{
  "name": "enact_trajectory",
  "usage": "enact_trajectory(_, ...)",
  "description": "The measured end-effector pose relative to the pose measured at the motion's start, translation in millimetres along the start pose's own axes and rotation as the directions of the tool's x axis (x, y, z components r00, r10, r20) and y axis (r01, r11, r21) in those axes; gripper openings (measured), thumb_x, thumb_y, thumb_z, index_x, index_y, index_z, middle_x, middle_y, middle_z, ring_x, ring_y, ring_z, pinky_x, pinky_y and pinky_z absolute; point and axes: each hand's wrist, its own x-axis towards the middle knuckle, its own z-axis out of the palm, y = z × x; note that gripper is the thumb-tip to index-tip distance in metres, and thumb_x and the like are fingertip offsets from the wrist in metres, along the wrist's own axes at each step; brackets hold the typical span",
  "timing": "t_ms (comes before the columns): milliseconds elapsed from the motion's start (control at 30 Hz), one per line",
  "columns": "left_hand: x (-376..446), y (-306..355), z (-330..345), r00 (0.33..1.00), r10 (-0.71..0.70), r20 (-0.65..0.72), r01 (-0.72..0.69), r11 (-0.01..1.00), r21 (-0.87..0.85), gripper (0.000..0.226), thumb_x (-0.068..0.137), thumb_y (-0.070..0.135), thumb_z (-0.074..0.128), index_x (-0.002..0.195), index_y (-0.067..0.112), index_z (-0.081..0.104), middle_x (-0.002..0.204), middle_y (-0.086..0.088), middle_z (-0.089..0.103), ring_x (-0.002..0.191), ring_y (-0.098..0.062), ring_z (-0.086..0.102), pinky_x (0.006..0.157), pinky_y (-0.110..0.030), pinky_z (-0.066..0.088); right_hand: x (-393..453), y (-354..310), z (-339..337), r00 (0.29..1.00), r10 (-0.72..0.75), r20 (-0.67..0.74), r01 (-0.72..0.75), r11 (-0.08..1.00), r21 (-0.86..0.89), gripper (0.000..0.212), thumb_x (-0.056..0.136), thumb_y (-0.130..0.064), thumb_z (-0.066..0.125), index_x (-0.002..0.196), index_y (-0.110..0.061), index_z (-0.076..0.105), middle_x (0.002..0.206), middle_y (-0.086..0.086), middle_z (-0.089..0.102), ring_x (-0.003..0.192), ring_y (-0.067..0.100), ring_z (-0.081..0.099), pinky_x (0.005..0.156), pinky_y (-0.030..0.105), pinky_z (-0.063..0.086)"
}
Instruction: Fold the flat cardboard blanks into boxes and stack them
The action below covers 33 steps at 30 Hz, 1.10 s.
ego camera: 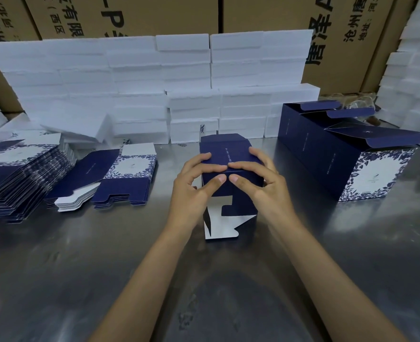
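Note:
A half-formed navy blue box [231, 154] stands at the middle of the steel table. My left hand [194, 183] grips its left side and my right hand [260, 181] grips its right side, fingers over the top and both thumbs pressing its near face. Its lower flaps [225, 218] hang loose below, white inside. To the left lie stacks of flat navy and floral blanks [127, 178] and a taller pile of blanks [19, 178]. At the right stands a row of folded boxes [339, 154] with open lids.
A wall of white foam blocks [139, 90] runs along the back of the steel table [56, 280]. More white blocks [411, 70] pile up at the far right. Brown shipping cartons [265, 13] stand behind everything.

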Motion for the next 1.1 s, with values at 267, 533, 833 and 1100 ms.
enact_trajectory(267,2,0,-2,1.0,-0.002,0.02,0.001,1.0,0.007,0.018,0.086,0.015,0.075,0.097,0.029,0.078,0.131,0.017,0.057,0.126,0.004,0.049,0.102,-0.049,0.049,2,1,-3,1.0,0.0,0.019,0.0,1.0,0.002,0.021,0.09,-0.016,0.077,0.096,-0.036,0.077,0.148,-0.015,0.047,0.141,0.013,0.042,0.111,0.037,0.044)
enact_trajectory(533,4,-1,-7,0.999,0.002,0.054,-0.002,1.0,0.01,0.021,0.088,0.017,0.073,0.095,0.037,0.077,0.133,0.021,0.057,0.127,0.007,0.048,0.106,-0.05,0.044,3,-1,-10,0.999,0.008,0.042,-0.009,1.0,0.026,0.018,0.091,-0.013,0.075,0.099,-0.028,0.078,0.143,-0.014,0.053,0.135,0.007,0.049,0.112,0.043,0.044)
enact_trajectory(833,7,-3,-13,0.996,0.015,0.093,-0.015,1.0,0.002,0.021,0.095,0.012,0.064,0.109,0.023,0.074,0.142,0.016,0.052,0.124,0.014,0.046,0.089,-0.016,0.052,7,1,-18,0.991,0.131,0.017,-0.132,0.982,0.136,0.041,0.09,-0.022,0.077,0.128,-0.035,0.067,0.136,-0.013,0.061,0.129,0.007,0.056,0.086,0.026,0.06)
enact_trajectory(1100,9,-10,-15,0.995,0.004,-0.098,-0.018,0.991,-0.136,0.033,0.099,0.01,0.057,0.121,0.034,0.063,0.134,0.013,0.059,0.126,-0.005,0.055,0.09,-0.013,0.049,13,10,-22,0.892,0.451,-0.02,-0.448,0.89,0.085,0.066,0.092,-0.074,0.047,0.146,-0.035,0.046,0.141,-0.005,0.057,0.12,0.015,0.059,0.105,0.041,0.048)
